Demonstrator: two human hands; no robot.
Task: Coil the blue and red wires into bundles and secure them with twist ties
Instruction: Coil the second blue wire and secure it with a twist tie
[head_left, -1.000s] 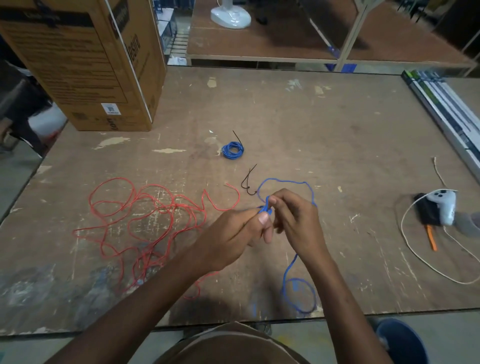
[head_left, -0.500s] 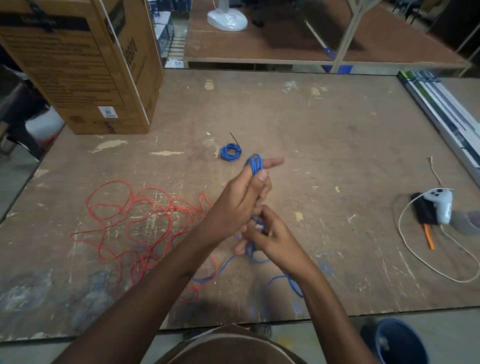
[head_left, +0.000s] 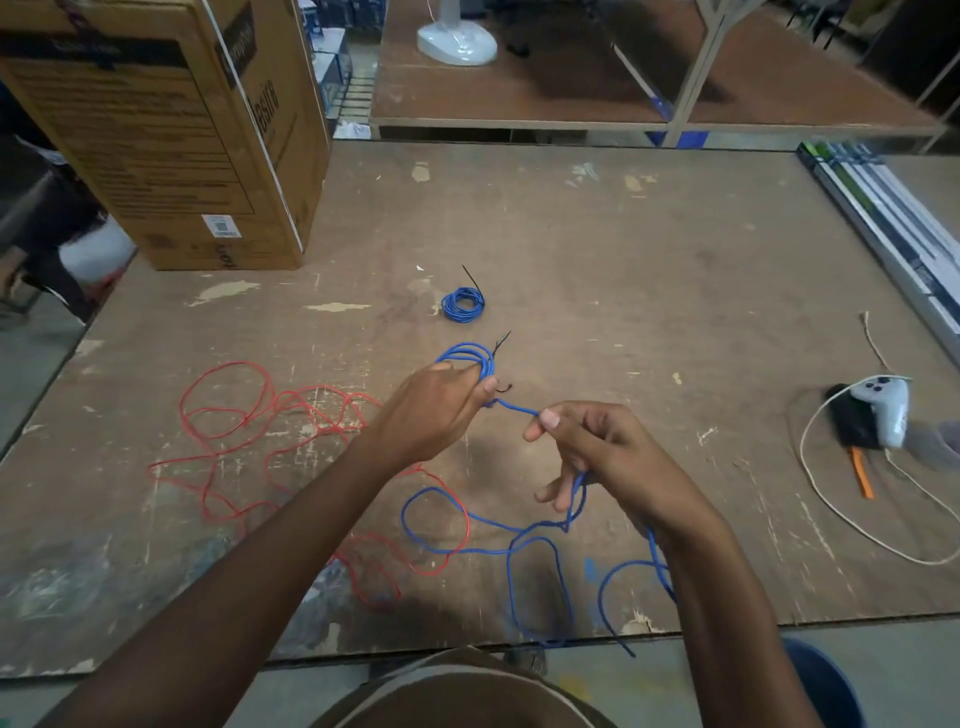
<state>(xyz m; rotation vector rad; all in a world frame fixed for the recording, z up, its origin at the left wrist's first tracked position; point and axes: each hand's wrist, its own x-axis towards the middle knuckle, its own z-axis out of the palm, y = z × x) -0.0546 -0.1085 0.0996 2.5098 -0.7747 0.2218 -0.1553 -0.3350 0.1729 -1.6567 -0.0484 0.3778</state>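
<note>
Left hand (head_left: 436, 410) gripping small blue wire (head_left: 519, 540) coil at mid-table, strand running right to right hand (head_left: 597, 457) pinching it, slack looping toward near edge, red wire (head_left: 270, 431) tangled left, finished blue bundle (head_left: 462, 305) farther back

1. Hands: 2, left hand (head_left: 434, 410) & right hand (head_left: 605, 457).
2. Blue wires: 2, one loose blue wire (head_left: 511, 545), one tied blue bundle (head_left: 462, 305).
3. Red wire (head_left: 270, 415): 1.
4. Cardboard box (head_left: 166, 135): 1.
5. White controller (head_left: 885, 408): 1.
6. Table (head_left: 623, 249): 1.
</note>
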